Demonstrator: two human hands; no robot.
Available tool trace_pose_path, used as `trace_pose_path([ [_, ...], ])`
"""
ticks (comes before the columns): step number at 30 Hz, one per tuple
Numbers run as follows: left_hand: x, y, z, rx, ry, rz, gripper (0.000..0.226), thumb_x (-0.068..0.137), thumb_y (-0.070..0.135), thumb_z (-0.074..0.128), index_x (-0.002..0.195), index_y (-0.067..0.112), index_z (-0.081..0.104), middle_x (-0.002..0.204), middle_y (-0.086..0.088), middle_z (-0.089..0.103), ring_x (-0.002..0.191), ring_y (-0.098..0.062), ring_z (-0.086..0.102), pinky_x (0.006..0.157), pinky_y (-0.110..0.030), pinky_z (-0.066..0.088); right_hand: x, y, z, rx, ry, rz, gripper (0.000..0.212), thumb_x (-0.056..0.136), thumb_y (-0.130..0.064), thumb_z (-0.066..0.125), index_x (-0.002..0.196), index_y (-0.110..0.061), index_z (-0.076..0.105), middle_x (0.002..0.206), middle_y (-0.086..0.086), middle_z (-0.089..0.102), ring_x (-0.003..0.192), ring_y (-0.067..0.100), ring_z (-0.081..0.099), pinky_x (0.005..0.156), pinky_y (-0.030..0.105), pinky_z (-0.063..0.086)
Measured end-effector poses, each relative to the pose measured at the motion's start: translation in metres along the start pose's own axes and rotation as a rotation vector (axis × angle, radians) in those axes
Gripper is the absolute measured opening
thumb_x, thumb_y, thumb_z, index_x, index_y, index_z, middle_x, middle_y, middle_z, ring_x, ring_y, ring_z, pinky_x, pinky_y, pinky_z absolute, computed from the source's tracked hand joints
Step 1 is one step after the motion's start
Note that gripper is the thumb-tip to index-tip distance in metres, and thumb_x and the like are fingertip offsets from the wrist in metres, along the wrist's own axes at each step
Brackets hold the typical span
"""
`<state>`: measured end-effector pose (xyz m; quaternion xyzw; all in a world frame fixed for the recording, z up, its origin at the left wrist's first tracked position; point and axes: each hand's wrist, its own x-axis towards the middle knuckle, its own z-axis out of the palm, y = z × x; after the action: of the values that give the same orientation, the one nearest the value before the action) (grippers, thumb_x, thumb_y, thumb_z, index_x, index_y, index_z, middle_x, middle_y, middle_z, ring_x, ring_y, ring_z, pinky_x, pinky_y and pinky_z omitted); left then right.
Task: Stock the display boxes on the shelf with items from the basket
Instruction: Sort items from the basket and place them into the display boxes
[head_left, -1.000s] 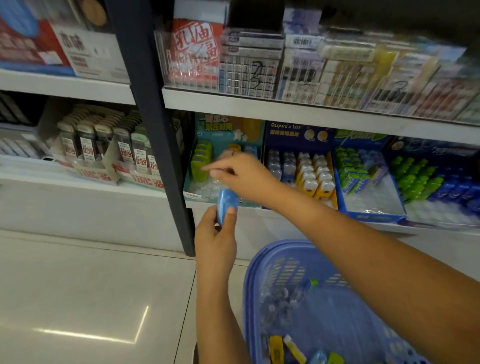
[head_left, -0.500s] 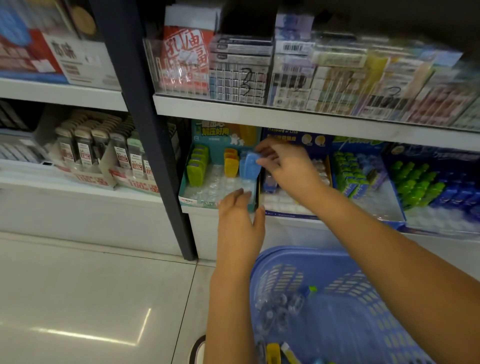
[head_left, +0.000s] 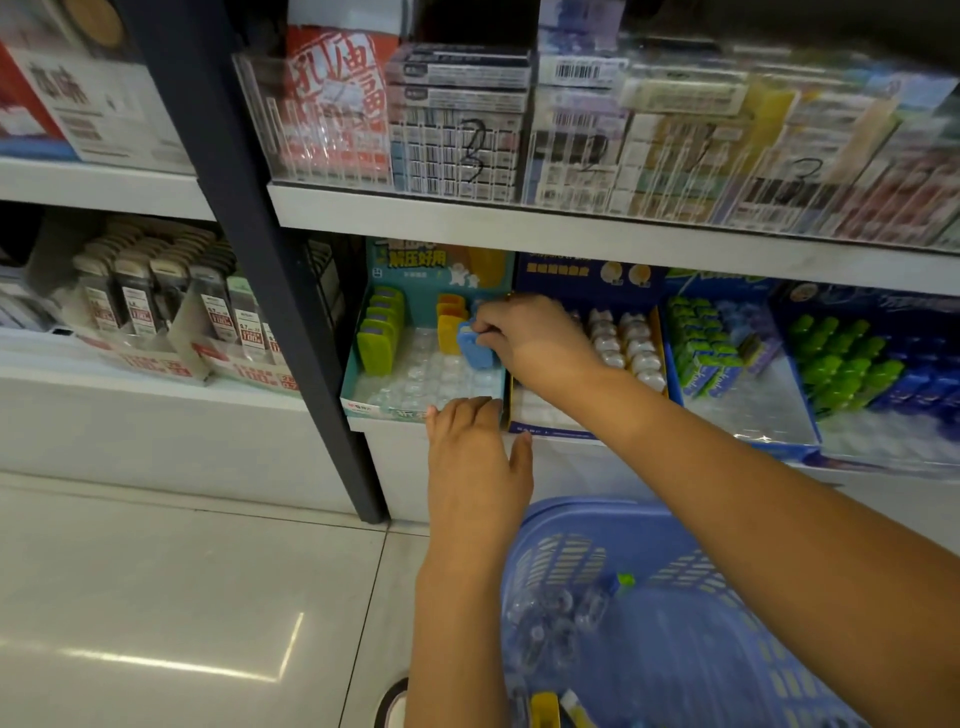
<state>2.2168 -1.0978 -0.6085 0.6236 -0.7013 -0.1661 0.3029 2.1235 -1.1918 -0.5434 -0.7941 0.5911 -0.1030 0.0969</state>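
Your right hand pinches blue item at right edge of teal display box. Your left hand lies flat on its front edge. Most slots empty, basket holds more

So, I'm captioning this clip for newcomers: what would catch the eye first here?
The right hand pinches a blue item inside the teal display box on the lower shelf, beside yellow items and green items. Below, the left hand rests at that box's front edge, above the blue basket.
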Motion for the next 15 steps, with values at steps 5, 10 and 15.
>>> trace_pose_path([
  [5, 0.0, -0.002, 0.0, -0.021, 0.01, 0.01, 0.042, 0.094, 0.028, 0.053, 0.132, 0.01, 0.051, 0.132, -0.004, 0.051, 0.128, -0.019, 0.037, 0.116, -0.028, -0.001, 0.004, -0.005, 0.005, 0.123, 0.016, 0.139, 0.026, 0.098, -0.014, 0.042, 0.115, -0.002, 0.059, 0.118, 0.017, 0.058, 0.106, 0.029, 0.056, 0.081, 0.031, 0.044],
  [10, 0.001, -0.004, -0.001, -0.015, -0.01, 0.016, 0.042, 0.093, 0.026, 0.055, 0.13, 0.007, 0.053, 0.132, -0.008, 0.052, 0.129, -0.022, 0.038, 0.116, -0.031, 0.001, 0.007, -0.005, 0.012, 0.177, 0.12, 0.151, 0.023, 0.099, -0.013, 0.04, 0.116, -0.005, 0.053, 0.131, 0.011, 0.042, 0.104, 0.031, 0.055, 0.074, 0.029, 0.039],
  [15, -0.005, 0.008, -0.014, -0.084, 0.016, 0.017, 0.035, 0.094, 0.02, 0.054, 0.127, 0.006, 0.056, 0.135, -0.01, 0.052, 0.133, -0.025, 0.037, 0.116, -0.031, 0.007, 0.002, -0.002, -0.006, 0.019, -0.015, 0.15, 0.038, 0.097, -0.022, 0.046, 0.134, -0.01, 0.043, 0.138, 0.012, 0.042, 0.123, 0.029, 0.045, 0.093, 0.032, 0.04],
])
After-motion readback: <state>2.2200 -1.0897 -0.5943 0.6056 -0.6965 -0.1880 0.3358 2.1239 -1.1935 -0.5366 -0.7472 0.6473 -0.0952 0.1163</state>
